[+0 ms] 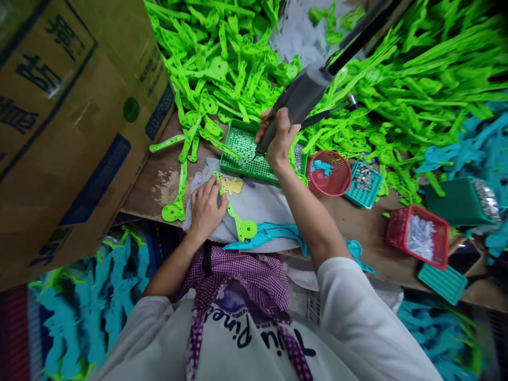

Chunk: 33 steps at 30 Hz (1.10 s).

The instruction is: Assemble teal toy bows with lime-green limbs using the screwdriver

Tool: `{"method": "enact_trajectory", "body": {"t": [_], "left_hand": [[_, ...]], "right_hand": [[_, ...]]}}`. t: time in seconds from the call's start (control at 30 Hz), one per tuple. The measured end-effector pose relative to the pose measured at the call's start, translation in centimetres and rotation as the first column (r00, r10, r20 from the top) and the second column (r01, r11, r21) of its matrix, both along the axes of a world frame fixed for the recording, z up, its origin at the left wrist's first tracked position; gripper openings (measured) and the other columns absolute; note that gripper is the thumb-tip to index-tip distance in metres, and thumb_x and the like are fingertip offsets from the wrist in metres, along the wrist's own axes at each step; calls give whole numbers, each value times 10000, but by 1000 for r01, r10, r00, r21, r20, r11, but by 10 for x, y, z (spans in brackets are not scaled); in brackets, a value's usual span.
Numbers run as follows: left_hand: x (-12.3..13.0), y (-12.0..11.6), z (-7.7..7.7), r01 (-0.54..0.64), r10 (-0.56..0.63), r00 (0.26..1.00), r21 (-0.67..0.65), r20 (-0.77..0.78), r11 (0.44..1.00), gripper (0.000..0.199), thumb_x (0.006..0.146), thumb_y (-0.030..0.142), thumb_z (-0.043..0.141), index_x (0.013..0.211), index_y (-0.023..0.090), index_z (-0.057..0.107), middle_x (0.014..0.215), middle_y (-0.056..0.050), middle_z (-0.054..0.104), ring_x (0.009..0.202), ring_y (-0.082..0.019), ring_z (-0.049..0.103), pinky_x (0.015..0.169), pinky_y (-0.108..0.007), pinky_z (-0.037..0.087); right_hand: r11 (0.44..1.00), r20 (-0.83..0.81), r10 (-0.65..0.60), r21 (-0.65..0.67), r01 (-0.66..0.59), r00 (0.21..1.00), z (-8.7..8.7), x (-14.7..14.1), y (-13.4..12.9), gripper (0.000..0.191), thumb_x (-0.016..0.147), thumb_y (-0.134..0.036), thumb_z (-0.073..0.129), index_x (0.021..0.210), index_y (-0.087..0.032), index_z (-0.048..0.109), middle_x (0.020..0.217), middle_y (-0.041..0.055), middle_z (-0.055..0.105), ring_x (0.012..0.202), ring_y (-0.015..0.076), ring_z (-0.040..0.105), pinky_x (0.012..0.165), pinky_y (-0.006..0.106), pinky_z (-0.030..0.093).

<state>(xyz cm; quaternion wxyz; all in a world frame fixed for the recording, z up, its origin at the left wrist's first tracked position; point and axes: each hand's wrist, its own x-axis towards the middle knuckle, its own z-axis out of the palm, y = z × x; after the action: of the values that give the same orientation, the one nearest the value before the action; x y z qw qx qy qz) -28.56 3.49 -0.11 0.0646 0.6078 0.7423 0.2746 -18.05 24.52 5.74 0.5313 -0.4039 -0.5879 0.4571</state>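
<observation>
- Fingers bent and held close together, a worker's left hand (208, 206) presses down at the centre of the frame, thumb and forefinger closed on a bright-green part (235, 218).
- The part lies on a grey cloth (273, 203), its round end showing just right of the hand; whatever dark item sits by the thumb is too small to tell.
- The right hand (280, 135), above centre, wraps firmly around a grey power screwdriver (307, 90), whose tip points down over a perforated green tray (246, 138).
- A blue part (278, 232) stretches along the cloth's lower edge, near the front edge of the desk (367, 230).
- A cardboard box (99, 79) walls off the upper left, leaving a narrow strip of wood beside the cloth, partly covered by a jointed green piece (183, 185).
- Heaped green parts (238, 58) crowd the top of the frame, right up to the tray.
- Right of the right forearm, a round red basket (335, 182) touches or nearly touches a teal tray (363, 201); bare wood opens below them, reaching a rectangular red basket (397, 225).
</observation>
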Motion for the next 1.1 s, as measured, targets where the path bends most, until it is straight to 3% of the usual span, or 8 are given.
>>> {"method": "enact_trajectory", "body": {"t": [0.13, 0.3, 0.53, 0.63, 0.87, 1.1], "left_hand": [[0, 0, 0, 3, -2, 1000, -17, 6, 1000, 350, 972, 330, 475, 1270, 198, 603, 1456, -106, 589, 1286, -286, 584, 1060, -481, 455], [1, 0, 1, 2, -2, 1000, -28, 8, 1000, 351, 971, 322, 476, 1267, 183, 604, 1453, -125, 588, 1282, -294, 587, 1054, -484, 452], [2, 0, 2, -9, 9, 1000, -17, -2, 1000, 369, 962, 327, 475, 1284, 207, 607, 1444, -107, 599, 1272, -285, 588, 1043, -472, 466], [3, 1, 4, -7, 8, 1000, -37, 12, 999, 369, 958, 312, 474, 1287, 209, 604, 1452, -113, 590, 1289, -292, 575, 1057, -486, 455], [4, 1, 9, 11, -9, 1000, -109, 23, 994, 373, 936, 247, 477, 1279, 158, 594, 1490, -152, 545, 1335, -306, 545, 1068, -496, 438], [4, 1, 9, 5, -2, 1000, -114, 26, 993, 374, 939, 233, 476, 1284, 159, 598, 1482, -147, 555, 1327, -296, 556, 1074, -476, 431]], "right_hand": [[1000, -11, -9, -2, 9, 1000, -2, 1, -1, 643, 847, -840, 335, 793, -240, 563, 639, 3, 490, 731, 221, 711, 593, 368, 593], [1000, 7, -9, 6, 9, 1000, -3, -2, -3, 636, 839, -849, 334, 785, -255, 553, 611, -8, 486, 626, 192, 658, 539, 342, 532], [998, -128, -31, 50, 37, 991, 34, 9, -13, 693, 845, -880, 256, 907, -266, 570, 536, -51, 424, 426, 115, 474, 415, 285, 393], [998, -89, 31, 50, -27, 996, 43, 0, -30, 760, 827, -902, 148, 886, -273, 570, 558, -26, 449, 427, 138, 490, 407, 315, 411], [969, 72, 248, -18, -248, 966, 9, -65, -60, 909, 739, -961, 50, 964, -265, 590, 605, 14, 515, 594, 199, 638, 485, 351, 527], [955, 105, 297, -23, -296, 949, -13, -70, -56, 881, 768, -949, 175, 1064, -240, 607, 637, 26, 555, 533, 195, 601, 472, 353, 504]]}}
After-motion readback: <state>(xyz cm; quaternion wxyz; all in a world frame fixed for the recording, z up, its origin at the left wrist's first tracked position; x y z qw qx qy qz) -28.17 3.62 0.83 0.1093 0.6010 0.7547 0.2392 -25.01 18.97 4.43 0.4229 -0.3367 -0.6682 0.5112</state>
